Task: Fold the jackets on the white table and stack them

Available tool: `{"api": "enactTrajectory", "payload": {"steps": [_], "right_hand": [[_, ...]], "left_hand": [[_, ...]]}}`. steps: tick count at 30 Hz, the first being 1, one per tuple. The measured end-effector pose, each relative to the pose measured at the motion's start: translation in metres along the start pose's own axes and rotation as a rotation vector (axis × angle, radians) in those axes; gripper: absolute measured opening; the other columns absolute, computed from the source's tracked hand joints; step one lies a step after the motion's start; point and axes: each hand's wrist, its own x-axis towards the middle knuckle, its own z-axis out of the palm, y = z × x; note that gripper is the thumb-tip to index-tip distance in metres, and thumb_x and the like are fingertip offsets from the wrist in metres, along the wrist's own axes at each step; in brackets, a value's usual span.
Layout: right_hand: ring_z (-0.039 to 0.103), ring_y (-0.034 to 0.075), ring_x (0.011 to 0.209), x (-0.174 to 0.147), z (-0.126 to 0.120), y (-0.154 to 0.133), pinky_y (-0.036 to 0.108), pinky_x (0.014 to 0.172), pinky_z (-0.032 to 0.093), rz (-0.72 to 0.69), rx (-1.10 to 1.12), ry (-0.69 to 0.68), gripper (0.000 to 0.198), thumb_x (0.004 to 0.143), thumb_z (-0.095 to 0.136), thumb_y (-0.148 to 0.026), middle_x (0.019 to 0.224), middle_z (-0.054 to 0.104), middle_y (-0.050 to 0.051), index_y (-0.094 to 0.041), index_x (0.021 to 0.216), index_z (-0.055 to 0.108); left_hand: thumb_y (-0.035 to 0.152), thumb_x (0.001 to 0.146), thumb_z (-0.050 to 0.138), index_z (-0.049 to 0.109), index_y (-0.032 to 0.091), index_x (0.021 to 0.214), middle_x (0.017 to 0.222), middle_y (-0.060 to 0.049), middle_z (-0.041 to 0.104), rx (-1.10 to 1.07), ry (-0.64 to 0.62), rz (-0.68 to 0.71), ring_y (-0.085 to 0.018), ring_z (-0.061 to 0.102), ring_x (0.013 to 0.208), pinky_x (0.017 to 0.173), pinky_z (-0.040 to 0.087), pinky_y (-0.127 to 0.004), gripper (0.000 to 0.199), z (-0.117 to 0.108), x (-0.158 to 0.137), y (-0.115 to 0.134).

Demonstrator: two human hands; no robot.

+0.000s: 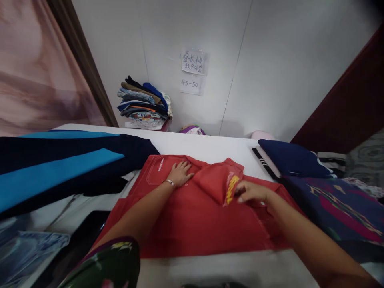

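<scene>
A red garment (192,224) with a stitched pocket and small white lettering is spread over the white table (207,148). My left hand (179,174) lies flat on its upper left part, fingers spread; a bracelet is on that wrist. On the right, my right hand (250,193) pinches a turned-over fold of the same garment, beside yellow lettering (232,190). This fold is raised in a peak above the cloth beneath it. The tips of the right fingers are partly blurred.
Dark blue and turquoise clothing (60,160) lies at the left. Folded clothes (297,158) and a dark printed garment (339,204) are on the right. A tall clothes stack (144,104) stands at the back, near paper notes (194,72) on the wall.
</scene>
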Motion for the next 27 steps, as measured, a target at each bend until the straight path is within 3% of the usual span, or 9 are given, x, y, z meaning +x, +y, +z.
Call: {"api": "enactTrajectory", "payload": {"steps": [2,3,7,9,12,15,19,23,27], "right_hand": [[0.071,0.026,0.094,-0.016,0.026,0.017,0.037,0.087,0.056,0.037,0.133,-0.077,0.036,0.061,0.083,-0.039,0.095,0.076,0.008,-0.019,0.088,0.072],[0.071,0.024,0.094,-0.020,0.036,0.022,0.034,0.082,0.057,0.049,0.221,-0.053,0.036,0.068,0.079,-0.046,0.099,0.075,0.009,-0.020,0.092,0.071],[0.070,0.020,0.072,-0.019,0.059,0.021,0.026,0.052,0.055,0.169,0.394,0.250,0.047,0.084,0.059,-0.065,0.091,0.075,0.009,-0.020,0.093,0.068],[0.068,0.018,0.067,-0.014,0.067,0.014,0.027,0.053,0.056,0.174,0.473,0.318,0.042,0.087,0.058,-0.061,0.087,0.075,0.006,-0.021,0.093,0.067],[0.070,0.016,0.070,-0.007,0.069,0.002,0.029,0.066,0.059,0.092,0.654,0.372,0.017,0.086,0.069,-0.037,0.083,0.076,0.002,-0.021,0.091,0.067],[0.070,0.016,0.068,-0.003,0.051,-0.010,0.028,0.069,0.060,-0.002,0.794,0.479,0.010,0.078,0.072,-0.014,0.075,0.075,0.001,-0.020,0.085,0.067],[0.068,0.016,0.058,-0.012,-0.002,-0.033,0.027,0.061,0.060,-0.152,0.872,0.692,0.016,0.067,0.067,-0.006,0.066,0.072,-0.001,-0.021,0.074,0.065],[0.071,0.018,0.067,-0.033,-0.047,-0.056,0.031,0.070,0.062,-0.328,0.788,0.811,0.027,0.056,0.062,-0.003,0.072,0.074,-0.001,-0.023,0.074,0.066],[0.072,0.021,0.078,-0.048,-0.060,-0.068,0.037,0.084,0.059,-0.474,0.660,0.856,0.032,0.054,0.061,-0.006,0.075,0.075,-0.002,-0.026,0.078,0.068]], "left_hand": [[0.057,0.095,0.036,0.044,0.021,0.147,0.158,-0.013,0.037,-0.012,-0.002,0.002,-0.029,0.029,0.146,0.117,0.019,-0.056,0.063,-0.001,0.000,0.001],[0.057,0.095,0.036,0.043,0.021,0.147,0.158,-0.013,0.037,-0.017,0.000,0.004,-0.029,0.029,0.146,0.117,0.020,-0.056,0.063,-0.001,-0.001,0.002],[0.052,0.096,0.040,0.049,0.021,0.141,0.153,-0.012,0.044,-0.001,0.036,0.007,-0.029,0.037,0.142,0.115,0.025,-0.054,0.056,-0.008,-0.003,0.006],[0.047,0.096,0.041,0.055,0.021,0.135,0.151,-0.011,0.047,0.020,0.078,0.002,-0.028,0.039,0.140,0.116,0.025,-0.051,0.049,-0.013,-0.004,0.007],[0.040,0.097,0.039,0.058,0.020,0.130,0.150,-0.011,0.048,0.050,0.146,-0.028,-0.026,0.039,0.139,0.117,0.023,-0.049,0.043,-0.026,-0.002,0.004],[0.033,0.094,0.044,0.054,0.019,0.133,0.152,-0.013,0.045,0.086,0.164,-0.062,-0.027,0.036,0.141,0.117,0.021,-0.050,0.043,-0.039,0.003,-0.009],[0.022,0.084,0.053,0.047,0.019,0.140,0.153,-0.015,0.043,0.125,0.111,-0.099,-0.030,0.032,0.143,0.116,0.018,-0.055,0.056,-0.053,0.017,-0.034],[0.015,0.075,0.057,0.046,0.021,0.142,0.130,-0.016,0.064,0.143,0.016,-0.125,-0.032,0.047,0.130,0.114,0.015,-0.058,0.068,-0.061,0.034,-0.055],[0.020,0.070,0.062,0.054,0.022,0.135,0.108,-0.012,0.072,0.151,-0.067,-0.127,-0.030,0.061,0.108,0.111,0.017,-0.056,0.066,-0.065,0.038,-0.069]]}}
